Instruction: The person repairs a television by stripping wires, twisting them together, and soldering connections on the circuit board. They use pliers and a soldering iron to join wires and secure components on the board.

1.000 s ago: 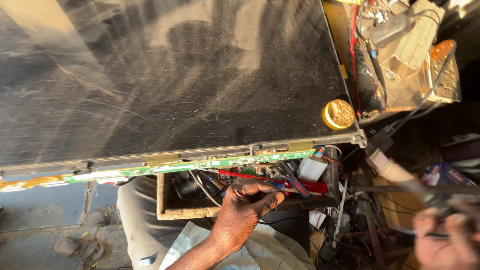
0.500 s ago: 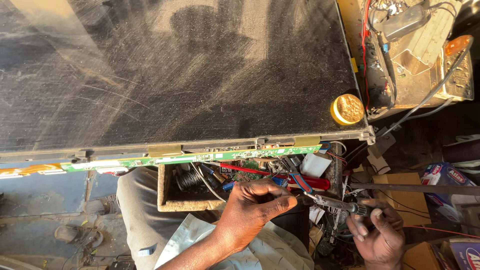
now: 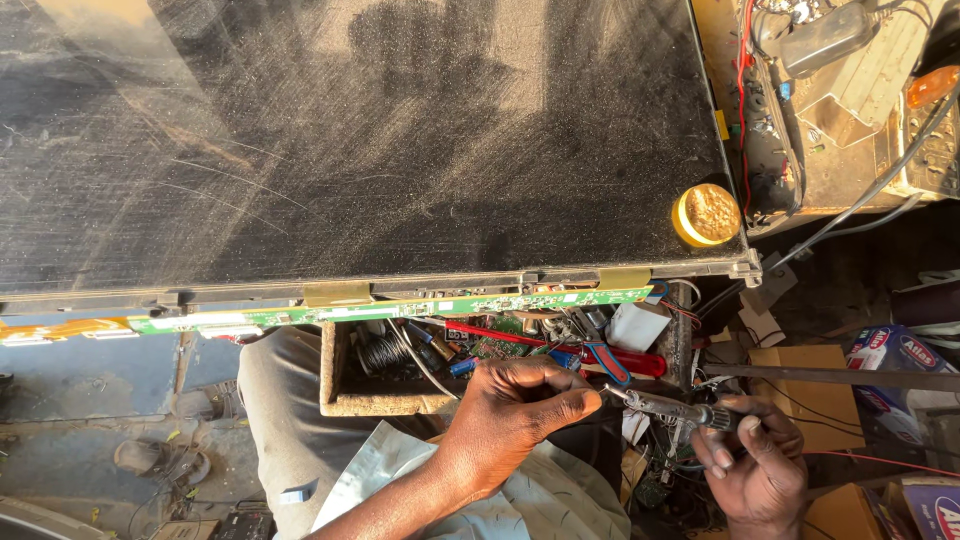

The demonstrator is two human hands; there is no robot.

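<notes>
While pinched shut around the handle of a soldering iron [image 3: 668, 405], right hand [image 3: 755, 470] sits at five o'clock, fingers and thumb clamped, metal tip aimed toward ten o'clock. Just beside that tip, left hand [image 3: 515, 410] curled nearly closed, fingertips drawn together as if pinching something small; whether anything lies between them cannot be told.

Looks like the step just ahead of a solder touch: tip and left fingertips nearly met, both poised over the open wooden parts box [image 3: 375, 398] at six o'clock. Next move, by judgement, calls for a steady line-up of tip and whatever the left grip presents, wrists braced, no sweep toward the loose wires.

Beyond the hands, at twelve o'clock from them: red-handled tool [image 3: 560, 345] lying across the box clutter, then the long green circuit strip [image 3: 400, 310] along the near edge of the large dark panel [image 3: 350, 140]. Round yellow tin [image 3: 707, 214] at the panel's two o'clock corner. Cluttered tabletop [image 3: 850, 110] farther right, cardboard boxes [image 3: 800, 375] at four o'clock.
</notes>
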